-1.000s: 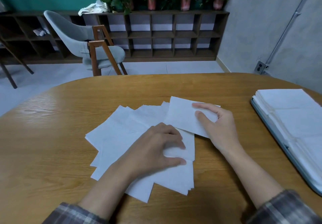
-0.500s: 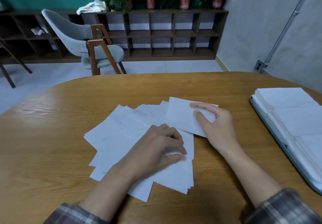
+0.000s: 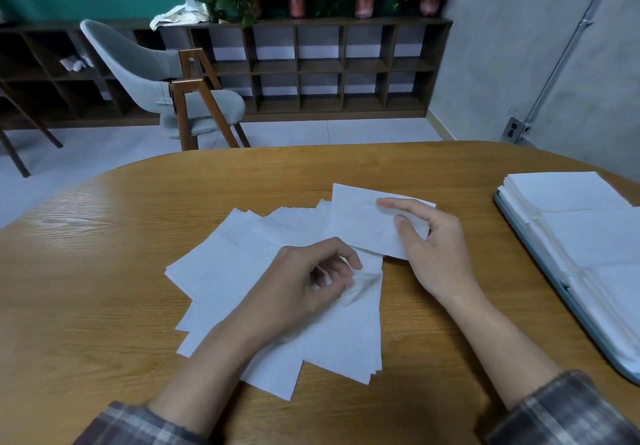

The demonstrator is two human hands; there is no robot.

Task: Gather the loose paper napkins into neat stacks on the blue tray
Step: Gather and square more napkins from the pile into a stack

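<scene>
The right hand (image 3: 436, 254) pinched the far napkin (image 3: 360, 223) by its edge. The left hand (image 3: 304, 285) curled, bunching a sheet among the loose napkins (image 3: 235, 264) fanned on the table (image 3: 104, 271). This looked like the gathering step — next, probably, squaring them for the blue tray (image 3: 542, 254), well apart to the right.

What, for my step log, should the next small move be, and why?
Probably draw the far napkin squarely onto the near napkin: the right hand pinches one, the left hand the other, and they lie askew.
</scene>
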